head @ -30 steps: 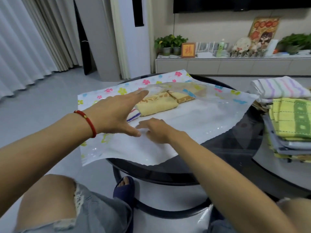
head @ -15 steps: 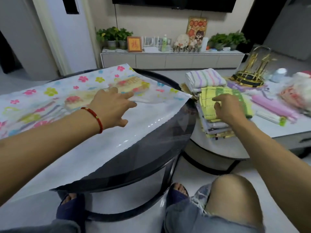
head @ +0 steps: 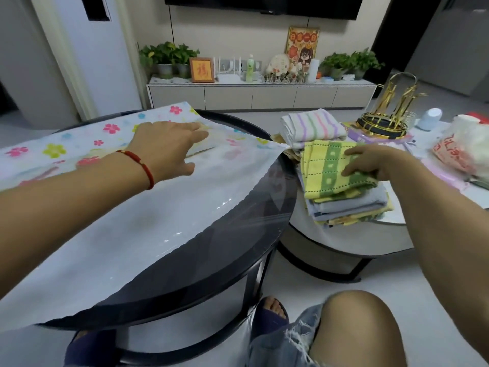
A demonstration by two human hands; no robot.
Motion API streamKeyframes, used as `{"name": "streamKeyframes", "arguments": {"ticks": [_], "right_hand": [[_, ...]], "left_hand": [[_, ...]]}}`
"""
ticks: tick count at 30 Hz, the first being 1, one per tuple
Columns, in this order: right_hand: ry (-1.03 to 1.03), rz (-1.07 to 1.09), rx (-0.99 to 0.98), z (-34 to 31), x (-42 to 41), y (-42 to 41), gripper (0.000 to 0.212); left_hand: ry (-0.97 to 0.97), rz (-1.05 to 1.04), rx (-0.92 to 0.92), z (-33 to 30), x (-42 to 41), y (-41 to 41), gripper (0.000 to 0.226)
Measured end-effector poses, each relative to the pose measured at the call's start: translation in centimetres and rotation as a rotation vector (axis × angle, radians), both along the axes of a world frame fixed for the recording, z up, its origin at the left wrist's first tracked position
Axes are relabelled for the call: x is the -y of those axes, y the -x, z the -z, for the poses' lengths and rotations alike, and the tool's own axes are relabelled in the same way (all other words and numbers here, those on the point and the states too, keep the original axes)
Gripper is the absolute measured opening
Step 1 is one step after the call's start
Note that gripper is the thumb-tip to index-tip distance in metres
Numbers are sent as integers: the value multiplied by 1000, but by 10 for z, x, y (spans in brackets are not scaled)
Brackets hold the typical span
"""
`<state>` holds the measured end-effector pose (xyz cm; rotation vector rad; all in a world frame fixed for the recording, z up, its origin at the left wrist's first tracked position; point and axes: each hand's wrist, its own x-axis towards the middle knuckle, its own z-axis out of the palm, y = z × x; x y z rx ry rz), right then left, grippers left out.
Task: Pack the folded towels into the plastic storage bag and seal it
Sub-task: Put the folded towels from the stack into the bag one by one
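A flower-printed plastic storage bag [head: 137, 221] lies flat across the round black glass table [head: 232, 260]. Yellow folded towels [head: 203, 147] show faintly inside it near the far edge. My left hand [head: 169, 149] rests flat on the bag beside those towels, fingers spread. To the right, a stack of folded towels [head: 346, 205] sits on a white table. My right hand [head: 370, 162] grips the top yellow-and-green towel [head: 328, 168], thumb under its edge, lifting it slightly. A striped white towel [head: 312, 125] lies behind the stack.
On the white table [head: 344, 239] stand a gold wire rack [head: 383, 120], a white cup [head: 431, 119] and a plastic bag [head: 460, 152] of goods. A TV cabinet [head: 259, 94] with plants lines the far wall. My knee [head: 357, 329] and slippered feet are below.
My right hand left the storage bag, reached right to the towel stack, and now grips the top yellow-and-green towel. The view swung right. My left hand stayed on the bag.
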<state>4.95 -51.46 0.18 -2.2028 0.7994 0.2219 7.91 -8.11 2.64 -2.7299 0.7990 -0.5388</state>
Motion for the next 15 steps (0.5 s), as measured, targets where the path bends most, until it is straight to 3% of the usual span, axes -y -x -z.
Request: {"name": "streamKeyframes", "arguments": {"ticks": [3,7,11,15], "right_hand": [[-443,-14,122,-14,-12,16,56],[-608,-241,197,-26,-41,45,43],[-796,-567,219,-33,-96,60,45],[-1090,-708,209,-21,-174,23,53]], "left_hand": [[36,-18,-5,-7,0,-5,74],[38,-13,-7,-22,-7,-10,82],[53,3,-64,-47,-19,-15,92],[30,47,-119,-62,-25,-20,104]]}}
